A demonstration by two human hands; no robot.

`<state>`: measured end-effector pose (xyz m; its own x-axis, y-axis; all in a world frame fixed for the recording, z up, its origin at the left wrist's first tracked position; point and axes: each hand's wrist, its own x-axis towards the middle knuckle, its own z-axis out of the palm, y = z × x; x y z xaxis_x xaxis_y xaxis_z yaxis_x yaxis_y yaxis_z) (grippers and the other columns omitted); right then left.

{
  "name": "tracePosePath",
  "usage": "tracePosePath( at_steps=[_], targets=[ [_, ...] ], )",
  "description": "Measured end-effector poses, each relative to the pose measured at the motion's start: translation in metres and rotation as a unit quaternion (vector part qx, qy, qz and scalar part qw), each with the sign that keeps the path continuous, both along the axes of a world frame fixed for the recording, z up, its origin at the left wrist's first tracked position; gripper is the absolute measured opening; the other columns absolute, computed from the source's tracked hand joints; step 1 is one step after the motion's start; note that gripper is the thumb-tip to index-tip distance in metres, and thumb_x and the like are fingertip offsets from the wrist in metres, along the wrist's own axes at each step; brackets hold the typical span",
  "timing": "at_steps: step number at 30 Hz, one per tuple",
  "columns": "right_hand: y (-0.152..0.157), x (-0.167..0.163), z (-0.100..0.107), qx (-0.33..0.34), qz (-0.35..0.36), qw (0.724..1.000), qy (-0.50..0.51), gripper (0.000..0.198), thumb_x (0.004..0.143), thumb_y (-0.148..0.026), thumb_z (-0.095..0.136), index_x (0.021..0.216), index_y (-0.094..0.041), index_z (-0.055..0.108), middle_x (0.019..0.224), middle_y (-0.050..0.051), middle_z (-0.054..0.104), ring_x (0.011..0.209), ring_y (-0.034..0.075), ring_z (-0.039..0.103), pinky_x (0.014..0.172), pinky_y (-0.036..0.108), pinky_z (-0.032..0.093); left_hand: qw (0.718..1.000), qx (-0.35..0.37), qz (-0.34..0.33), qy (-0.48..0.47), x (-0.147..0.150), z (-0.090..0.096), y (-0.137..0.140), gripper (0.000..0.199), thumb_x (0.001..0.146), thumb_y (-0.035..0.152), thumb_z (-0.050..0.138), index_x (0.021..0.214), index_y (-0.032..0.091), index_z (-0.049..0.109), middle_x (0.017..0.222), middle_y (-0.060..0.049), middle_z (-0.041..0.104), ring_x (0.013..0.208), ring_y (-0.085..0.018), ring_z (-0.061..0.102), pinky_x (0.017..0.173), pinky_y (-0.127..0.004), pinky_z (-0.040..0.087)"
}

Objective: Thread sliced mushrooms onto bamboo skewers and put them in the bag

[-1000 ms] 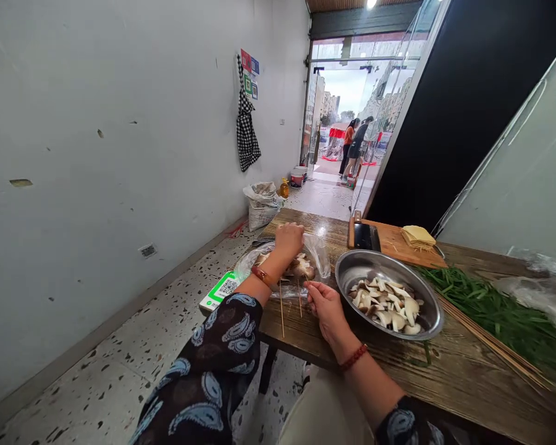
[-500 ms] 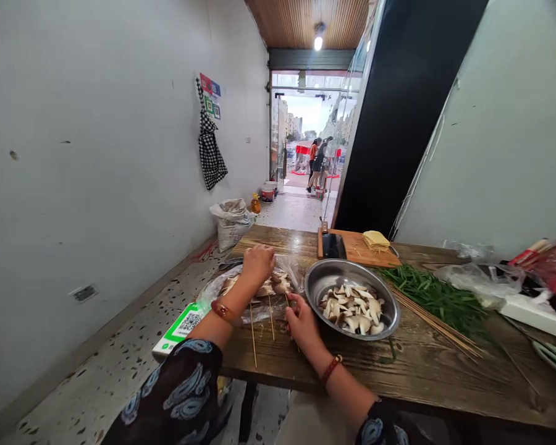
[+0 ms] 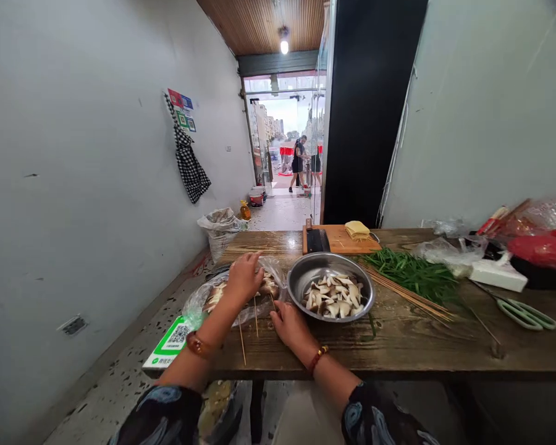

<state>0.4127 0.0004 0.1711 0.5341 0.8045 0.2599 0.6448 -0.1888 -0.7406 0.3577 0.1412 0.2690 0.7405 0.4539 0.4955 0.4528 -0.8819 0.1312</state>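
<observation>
My right hand [image 3: 291,324] is closed on the lower end of a bamboo skewer, just left of the steel bowl. Oyster mushrooms [image 3: 269,287] are threaded at that skewer's far end. Bent over these mushrooms is my left hand [image 3: 244,277], its fingers curled down and their tips partly hidden. Two more skewer sticks [image 3: 242,343] point toward me, their mushroom ends lying on clear plastic [image 3: 234,319] under my left forearm. The steel bowl [image 3: 294,298] holds a heap of torn oyster mushrooms [image 3: 338,298].
Behind the bowl lies a cutting board [image 3: 336,245] with a cleaver [image 3: 317,240] and stacked yellow sheets [image 3: 358,230]. Bare skewers [image 3: 410,295], green leaves [image 3: 412,272] and scissors [image 3: 528,313] are on the right. A QR-code sign [image 3: 169,340] stands at the table's left edge.
The view has turned to the right, so the table things sit further left. Both hands stay at the mushroom skewers. Outside the door, people have shifted position.
</observation>
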Motion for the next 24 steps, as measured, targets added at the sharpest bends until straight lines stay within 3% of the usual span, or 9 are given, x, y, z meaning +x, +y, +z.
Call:
tracePosePath(
  at_steps=[5, 9, 13, 17, 19, 24],
  targets=[
    [-0.052, 0.001, 0.002, 0.014, 0.026, 0.999, -0.017, 0.031, 0.088, -0.022, 0.054, 0.116, -0.017, 0.067, 0.092, 0.008, 0.075, 0.085, 0.022, 0.068, 0.076, 0.027, 0.047, 0.982, -0.06, -0.1, -0.149, -0.024, -0.004, -0.042, 0.039, 0.084, 0.031, 0.051, 0.12, 0.018, 0.057, 0.118, -0.012, 0.062, 0.111, -0.026, 0.056, 0.099, -0.041, 0.041],
    [-0.106, 0.003, 0.002, 0.036, 0.042, 0.998, -0.036, 0.025, 0.087, -0.021, 0.057, 0.106, -0.021, 0.073, 0.098, 0.005, 0.076, 0.089, 0.019, 0.07, 0.077, 0.023, 0.048, 0.952, -0.206, -0.135, -0.184, -0.028, -0.016, -0.089, 0.03, 0.08, 0.036, 0.057, 0.106, 0.022, 0.065, 0.109, -0.008, 0.067, 0.103, -0.025, 0.061, 0.095, -0.039, 0.044],
    [-0.164, 0.02, -0.007, 0.044, 0.021, 0.997, -0.056, 0.02, 0.087, -0.022, 0.058, 0.096, -0.027, 0.075, 0.089, -0.001, 0.077, 0.081, 0.015, 0.071, 0.074, 0.022, 0.05, 0.904, -0.348, -0.141, -0.203, -0.02, -0.029, -0.138, 0.025, 0.077, 0.033, 0.062, 0.098, 0.022, 0.069, 0.099, -0.007, 0.071, 0.092, -0.023, 0.064, 0.089, -0.037, 0.046],
    [-0.22, 0.072, -0.02, 0.03, -0.101, 0.991, -0.08, 0.028, 0.093, -0.03, 0.046, 0.099, -0.024, 0.073, 0.098, 0.006, 0.075, 0.089, 0.021, 0.069, 0.081, 0.032, 0.05, 0.861, -0.439, -0.171, -0.191, -0.009, -0.041, -0.185, 0.02, 0.078, 0.029, 0.06, 0.093, 0.022, 0.071, 0.09, -0.007, 0.071, 0.082, -0.021, 0.064, 0.079, -0.033, 0.049],
    [-0.238, 0.11, -0.025, 0.009, -0.156, 0.982, -0.106, 0.033, 0.093, -0.033, 0.042, 0.101, -0.022, 0.071, 0.101, 0.01, 0.073, 0.091, 0.025, 0.067, 0.081, 0.037, 0.049, 0.856, -0.452, -0.181, -0.175, -0.002, -0.051, -0.204, 0.019, 0.079, 0.028, 0.059, 0.09, 0.022, 0.073, 0.085, -0.007, 0.071, 0.079, -0.021, 0.064, 0.074, -0.032, 0.049],
    [-0.251, 0.194, -0.028, -0.069, -0.216, 0.953, -0.201, 0.035, 0.087, -0.03, 0.046, 0.105, -0.012, 0.069, 0.103, 0.017, 0.069, 0.093, 0.031, 0.063, 0.08, 0.041, 0.046, 0.851, -0.475, -0.199, -0.108, 0.021, -0.084, -0.229, 0.021, 0.075, 0.021, 0.056, 0.088, 0.018, 0.073, 0.072, -0.006, 0.069, 0.066, -0.017, 0.061, 0.065, -0.029, 0.047]
  ],
)
